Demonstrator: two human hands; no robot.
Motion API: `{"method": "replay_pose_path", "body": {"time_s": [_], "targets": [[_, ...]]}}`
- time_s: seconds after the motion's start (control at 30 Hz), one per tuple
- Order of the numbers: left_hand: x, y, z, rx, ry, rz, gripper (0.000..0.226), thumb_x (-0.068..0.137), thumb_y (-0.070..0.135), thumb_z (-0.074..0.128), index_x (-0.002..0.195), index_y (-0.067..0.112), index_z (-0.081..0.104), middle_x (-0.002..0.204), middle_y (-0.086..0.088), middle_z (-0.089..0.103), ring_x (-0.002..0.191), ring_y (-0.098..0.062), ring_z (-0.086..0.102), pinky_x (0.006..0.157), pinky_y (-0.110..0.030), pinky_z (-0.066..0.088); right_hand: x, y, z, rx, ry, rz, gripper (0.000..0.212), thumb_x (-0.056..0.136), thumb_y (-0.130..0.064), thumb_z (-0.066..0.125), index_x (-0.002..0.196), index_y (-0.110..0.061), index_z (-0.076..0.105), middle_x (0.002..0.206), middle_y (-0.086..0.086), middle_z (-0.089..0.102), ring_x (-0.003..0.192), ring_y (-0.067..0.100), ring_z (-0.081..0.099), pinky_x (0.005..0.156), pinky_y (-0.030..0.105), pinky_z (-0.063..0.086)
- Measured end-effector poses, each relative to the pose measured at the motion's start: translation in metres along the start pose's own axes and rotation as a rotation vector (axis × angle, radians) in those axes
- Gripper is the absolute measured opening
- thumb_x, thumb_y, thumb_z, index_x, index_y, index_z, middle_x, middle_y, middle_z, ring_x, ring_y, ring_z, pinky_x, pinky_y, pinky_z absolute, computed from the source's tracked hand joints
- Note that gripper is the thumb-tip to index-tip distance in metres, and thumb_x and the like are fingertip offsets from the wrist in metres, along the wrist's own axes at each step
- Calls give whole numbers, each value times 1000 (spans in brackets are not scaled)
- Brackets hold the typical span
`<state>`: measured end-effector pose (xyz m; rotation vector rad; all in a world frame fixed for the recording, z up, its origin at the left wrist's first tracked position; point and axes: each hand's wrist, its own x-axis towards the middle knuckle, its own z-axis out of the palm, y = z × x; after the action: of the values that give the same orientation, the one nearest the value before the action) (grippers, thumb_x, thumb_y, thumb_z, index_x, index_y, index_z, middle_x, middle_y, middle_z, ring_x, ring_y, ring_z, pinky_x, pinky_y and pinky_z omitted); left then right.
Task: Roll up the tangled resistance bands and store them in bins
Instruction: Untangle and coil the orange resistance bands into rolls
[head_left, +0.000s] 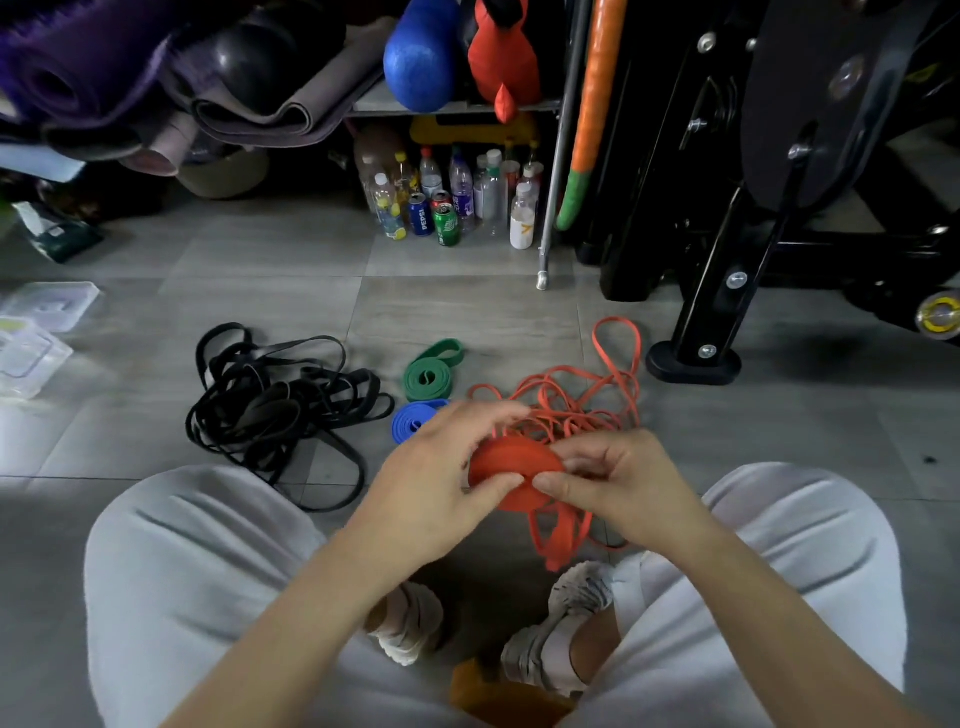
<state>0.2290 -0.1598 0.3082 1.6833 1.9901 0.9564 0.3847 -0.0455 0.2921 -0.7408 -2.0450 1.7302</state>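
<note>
A red band roll (511, 470) is held between both hands above my crossed legs. My left hand (441, 467) grips its left side, thumb in front and fingers curled over the top. My right hand (613, 480) pinches the roll's right edge. Loose red band (566, 400) trails from the roll in a tangle on the floor behind and hangs below the hands. A rolled green band (428, 376) and a rolled blue band (410, 422) lie on the floor to the left. Further left sits a tangled heap of black bands (275, 405).
Clear plastic bins (36, 332) lie at the far left on the tiled floor. Bottles and cans (447, 200) stand under a shelf at the back. A black gym machine's frame and foot (693, 361) stand at the right, close to the red tangle.
</note>
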Motion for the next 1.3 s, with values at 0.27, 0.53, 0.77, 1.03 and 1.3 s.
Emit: {"method": "replay_pose_path", "body": {"time_s": [0.27,0.53,0.77,1.03,1.3], "targets": [[12,-2,-12,52,-13,199,48,79,20,65,124,35,55,102,17,59,97,1,55,88,-12,42,7,-23,-4,13,-10,-69,17,65,-20,76,72,-34,69,62,-15,67,64,0,63,67,16,52],[11,5,-10,-336,240,-70,50,74,21,67,105,60,59,98,29,61,95,0,60,87,-20,47,8,-21,-4,137,-10,-55,10,65,-21,74,72,-28,73,73,-2,74,69,13,69,61,22,55],[10,6,2,-501,378,-131,55,73,13,71,102,58,61,103,20,66,96,-7,63,87,-24,50,12,-16,10,184,119,-74,14,73,-15,75,76,-28,75,74,15,71,62,12,57,52,16,45],[19,15,-35,165,-9,58,37,78,47,57,115,41,54,112,21,61,100,0,58,88,-24,47,18,-20,-8,-306,-6,-102,21,77,-15,76,84,-35,72,76,-11,73,73,4,68,74,30,54],[31,17,-42,-103,-26,-127,19,75,23,73,86,38,69,84,17,71,84,-4,67,86,-29,53,22,-30,-13,-381,31,-186,14,74,-26,76,88,-25,73,74,-10,72,72,1,66,71,20,51]]}}
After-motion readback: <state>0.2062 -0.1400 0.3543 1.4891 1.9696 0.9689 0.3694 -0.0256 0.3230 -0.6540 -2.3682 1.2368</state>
